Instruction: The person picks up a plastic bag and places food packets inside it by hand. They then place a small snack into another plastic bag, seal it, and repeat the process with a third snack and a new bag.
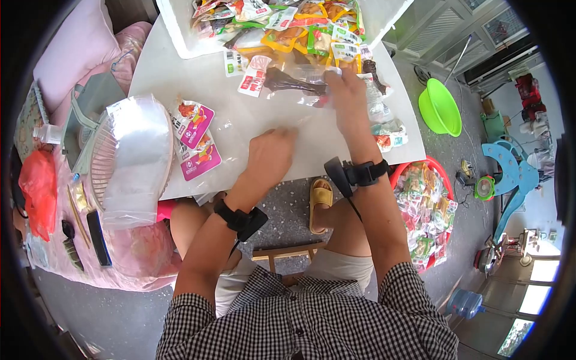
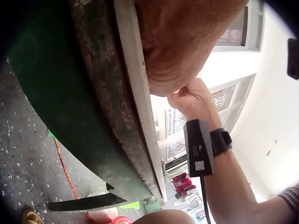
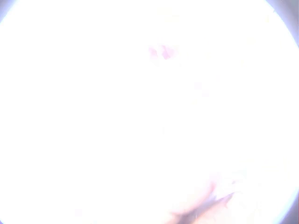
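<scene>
My right hand (image 1: 348, 99) pinches the right end of a clear plastic packet with a dark drumstick (image 1: 294, 81) inside, over the far part of the white table (image 1: 240, 120). A red-and-white packet (image 1: 254, 75) lies against its left end. In the washed-out right wrist view, fingers (image 3: 198, 205) show faintly at the bottom. My left hand (image 1: 273, 153) is at the table's near side with its fingers bent; I cannot tell whether they hold anything. Left of it lie two pink-and-white packets (image 1: 195, 123). The left wrist view shows the back of that hand close up, its fingertips hidden.
A white foam box (image 1: 180, 36) full of colourful food packets stands at the far edge. A round ribbed tray (image 1: 102, 162) with clear bags (image 1: 138, 156) overlaps the left edge. A red basin (image 1: 447, 180) of packets is at lower right, a green basin (image 1: 440, 108) beyond.
</scene>
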Motion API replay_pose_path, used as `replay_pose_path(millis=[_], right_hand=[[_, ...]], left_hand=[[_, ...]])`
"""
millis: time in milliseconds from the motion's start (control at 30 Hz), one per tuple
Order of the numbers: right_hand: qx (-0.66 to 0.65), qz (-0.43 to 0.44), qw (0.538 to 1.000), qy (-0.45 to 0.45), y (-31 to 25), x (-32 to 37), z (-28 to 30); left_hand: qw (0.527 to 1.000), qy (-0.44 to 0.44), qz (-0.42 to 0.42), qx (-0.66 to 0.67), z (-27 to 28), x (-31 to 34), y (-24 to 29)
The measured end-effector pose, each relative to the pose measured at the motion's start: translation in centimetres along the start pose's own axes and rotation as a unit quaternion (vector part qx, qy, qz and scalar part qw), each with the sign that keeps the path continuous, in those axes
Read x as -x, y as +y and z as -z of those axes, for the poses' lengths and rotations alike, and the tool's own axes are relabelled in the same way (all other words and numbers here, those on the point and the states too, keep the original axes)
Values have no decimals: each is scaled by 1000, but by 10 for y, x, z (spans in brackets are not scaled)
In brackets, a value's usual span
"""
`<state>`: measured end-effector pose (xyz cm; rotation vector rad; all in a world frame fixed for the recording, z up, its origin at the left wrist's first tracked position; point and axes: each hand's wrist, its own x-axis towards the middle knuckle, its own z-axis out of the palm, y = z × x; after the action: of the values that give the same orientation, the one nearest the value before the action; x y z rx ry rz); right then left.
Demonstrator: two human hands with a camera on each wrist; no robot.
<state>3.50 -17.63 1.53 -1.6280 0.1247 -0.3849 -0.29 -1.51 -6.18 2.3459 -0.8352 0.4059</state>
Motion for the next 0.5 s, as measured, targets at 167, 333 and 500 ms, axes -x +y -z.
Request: replay_pose_path(millis=[167,333,500], right_hand=[[-46,-104,993,32,-14,67,68],[-27,-103,993,44,-5,116,105],[57,-102,992,54,9,120,118]], left_hand=[[998,39,51,0,1,-2,4],[994,83,73,16,-3,-3,0],[995,78,60,0,-5,-3,0]])
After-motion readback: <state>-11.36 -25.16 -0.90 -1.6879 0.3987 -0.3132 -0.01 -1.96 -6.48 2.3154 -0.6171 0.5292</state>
